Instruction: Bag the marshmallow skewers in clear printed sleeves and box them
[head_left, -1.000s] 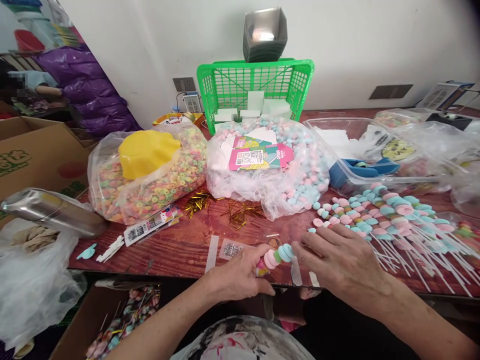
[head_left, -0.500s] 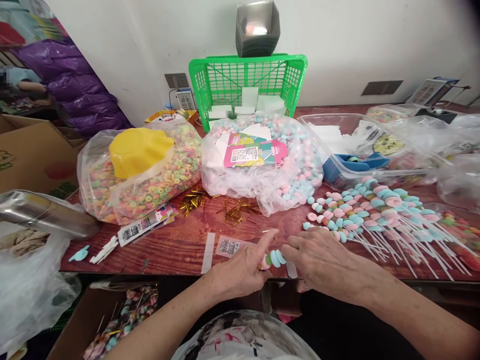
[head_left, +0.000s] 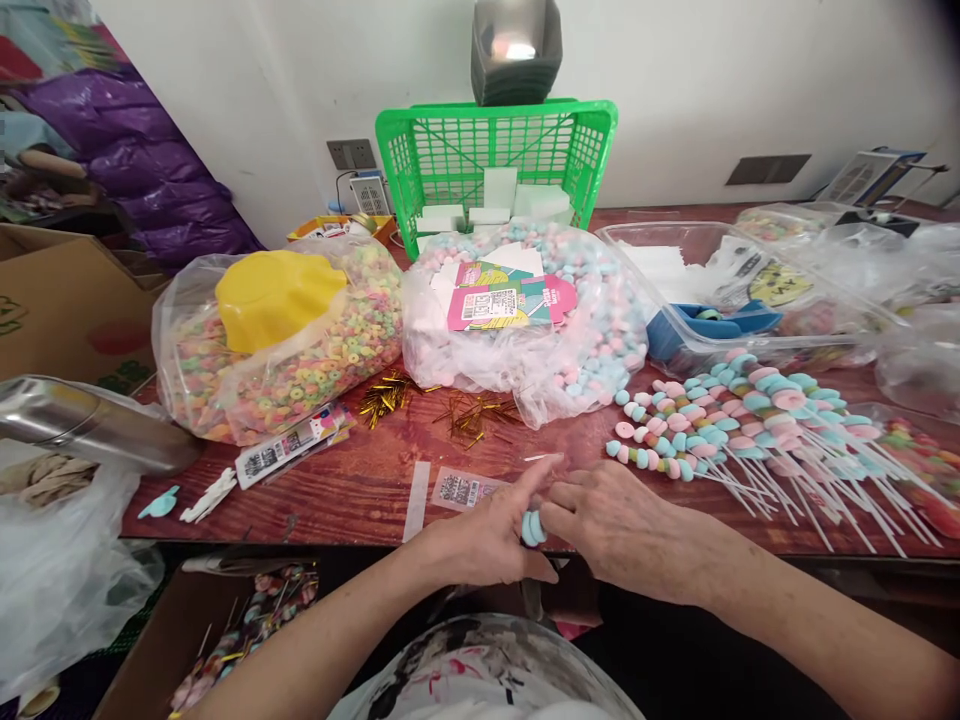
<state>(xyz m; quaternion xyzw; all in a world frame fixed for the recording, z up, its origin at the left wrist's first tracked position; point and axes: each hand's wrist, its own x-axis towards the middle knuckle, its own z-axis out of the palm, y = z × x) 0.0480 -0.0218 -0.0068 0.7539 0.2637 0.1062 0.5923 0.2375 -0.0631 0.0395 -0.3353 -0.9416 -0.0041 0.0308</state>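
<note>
My left hand [head_left: 487,535] and my right hand [head_left: 619,520] meet at the near edge of the wooden table [head_left: 345,490]. Between them sits a candy skewer [head_left: 533,527]; only its blue end pieces show, the rest hidden by my fingers. Both hands pinch it, the left forefinger stretched forward. To the right lies a pile of finished pink and blue candy skewers [head_left: 750,425] with white sticks. Just beyond my hands stand a bag of pink and blue candies [head_left: 540,320] and a bag of coloured ring candies [head_left: 300,370].
A green basket [head_left: 499,160] stands at the back, a clear tub [head_left: 750,300] with a blue scoop at the right. Gold twist ties [head_left: 469,415] and labels [head_left: 457,490] lie mid-table. A steel flask [head_left: 90,425] rests at left. A cardboard box [head_left: 225,640] of skewers sits below the table.
The pink and green candies seen on the skewer earlier are now covered by my fingers. My right hand has slid left, closing against my left hand.
</note>
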